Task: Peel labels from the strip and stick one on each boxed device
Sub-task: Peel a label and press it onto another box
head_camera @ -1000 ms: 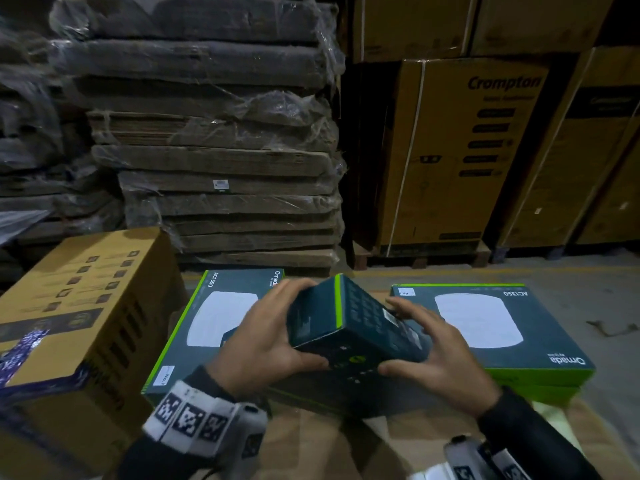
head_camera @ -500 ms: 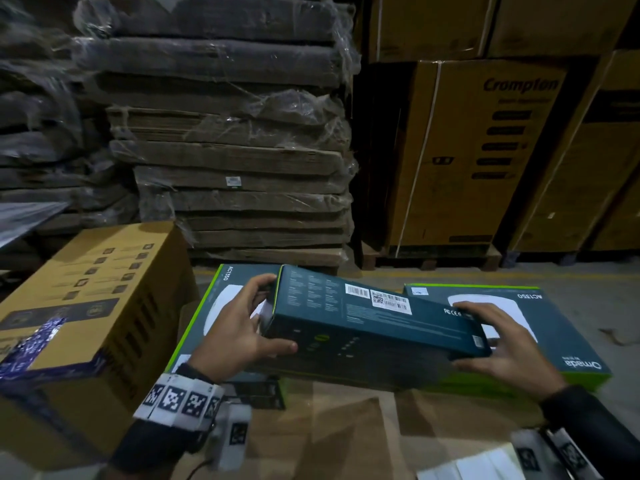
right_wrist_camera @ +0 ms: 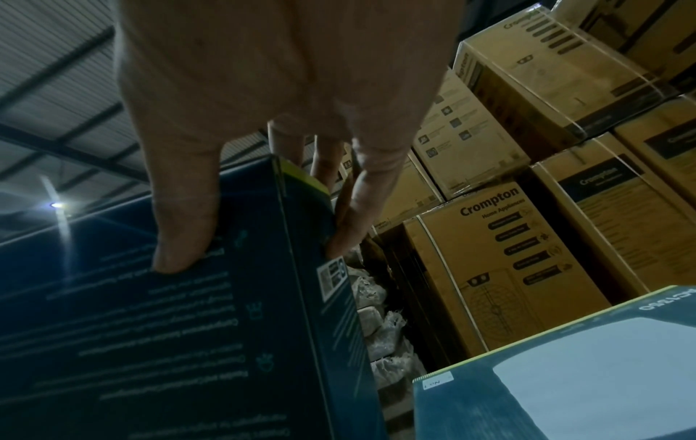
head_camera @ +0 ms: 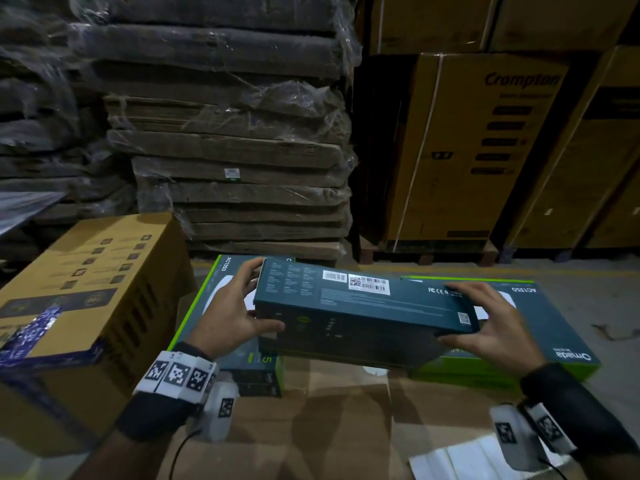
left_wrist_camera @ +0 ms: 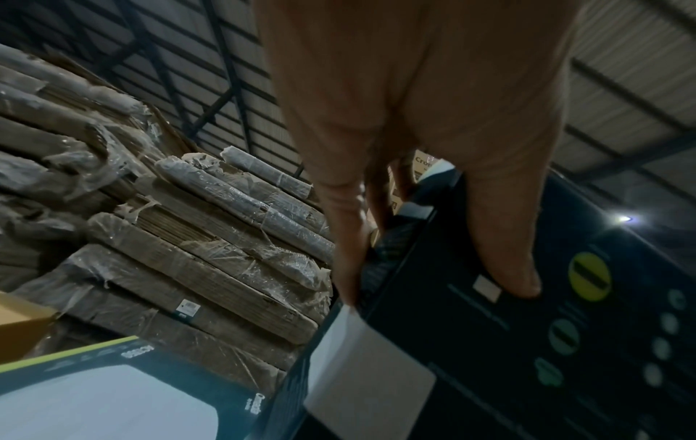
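I hold a dark teal device box (head_camera: 363,306) (left_wrist_camera: 546,342) (right_wrist_camera: 169,327) on its side above the carton top, its barcoded edge face turned up. My left hand (head_camera: 235,310) (left_wrist_camera: 433,232) grips its left end, thumb on the near face. At the other end my right hand (head_camera: 485,323) (right_wrist_camera: 263,214) grips it, fingers over the top edge. Two more teal boxes lie flat: one behind on the left (head_camera: 207,296) (left_wrist_camera: 94,396), one on the right (head_camera: 554,327) (right_wrist_camera: 565,372). White label sheets (head_camera: 460,459) lie at the near right.
A yellow carton (head_camera: 90,282) stands at my left. Wrapped flat cardboard stacks (head_camera: 242,150) and tall Crompton cartons (head_camera: 467,150) wall off the back. The brown carton top (head_camera: 311,420) under my hands serves as the work surface. Concrete floor (head_camera: 606,289) shows at the far right.
The held box has been turned from end-on to lengthwise, barcoded edge face up. My hands have spread apart to its two ends.
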`<action>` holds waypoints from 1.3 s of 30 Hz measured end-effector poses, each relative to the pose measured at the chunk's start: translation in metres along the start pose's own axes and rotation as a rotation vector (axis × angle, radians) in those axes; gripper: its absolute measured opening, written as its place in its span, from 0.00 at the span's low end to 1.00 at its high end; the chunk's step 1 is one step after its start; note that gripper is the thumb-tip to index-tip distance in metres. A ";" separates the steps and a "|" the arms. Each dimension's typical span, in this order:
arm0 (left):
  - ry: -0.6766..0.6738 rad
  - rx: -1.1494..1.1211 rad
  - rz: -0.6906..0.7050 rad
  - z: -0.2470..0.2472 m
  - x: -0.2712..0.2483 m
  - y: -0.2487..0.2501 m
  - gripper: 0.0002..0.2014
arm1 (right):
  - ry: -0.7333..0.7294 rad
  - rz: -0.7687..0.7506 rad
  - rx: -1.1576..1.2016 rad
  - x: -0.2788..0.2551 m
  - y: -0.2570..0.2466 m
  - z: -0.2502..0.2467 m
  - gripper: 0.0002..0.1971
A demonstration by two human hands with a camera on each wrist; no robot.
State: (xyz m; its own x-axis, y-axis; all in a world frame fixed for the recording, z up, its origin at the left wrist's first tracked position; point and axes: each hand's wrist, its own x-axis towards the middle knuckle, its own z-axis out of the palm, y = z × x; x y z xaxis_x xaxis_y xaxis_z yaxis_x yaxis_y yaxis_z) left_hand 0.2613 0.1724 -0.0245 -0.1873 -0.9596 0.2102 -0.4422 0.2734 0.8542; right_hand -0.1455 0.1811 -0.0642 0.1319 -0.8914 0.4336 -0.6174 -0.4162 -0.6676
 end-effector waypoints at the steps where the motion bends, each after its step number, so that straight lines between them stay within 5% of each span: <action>1: -0.002 0.020 0.014 -0.001 0.001 0.000 0.49 | -0.005 -0.003 0.000 0.000 0.000 -0.001 0.44; 13: 0.010 0.183 0.074 -0.003 0.008 0.007 0.52 | 0.036 -0.018 -0.035 -0.001 -0.011 -0.007 0.42; 26: -0.023 1.026 0.226 0.000 0.015 0.043 0.50 | 0.037 -0.140 -0.129 0.018 -0.055 -0.010 0.44; 32: -0.074 0.958 0.405 0.047 0.018 0.078 0.46 | 0.039 -0.235 -0.310 0.027 -0.099 -0.010 0.44; 39: 0.011 0.672 0.464 0.029 0.022 0.090 0.42 | 0.039 -0.340 -0.229 0.029 -0.127 -0.028 0.47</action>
State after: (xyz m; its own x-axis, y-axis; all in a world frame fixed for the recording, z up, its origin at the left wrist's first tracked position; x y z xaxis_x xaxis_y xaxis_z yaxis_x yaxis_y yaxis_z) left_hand 0.1920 0.1783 0.0432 -0.4735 -0.7381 0.4807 -0.7538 0.6219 0.2124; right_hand -0.0845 0.2135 0.0499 0.3314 -0.7003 0.6323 -0.7007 -0.6315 -0.3321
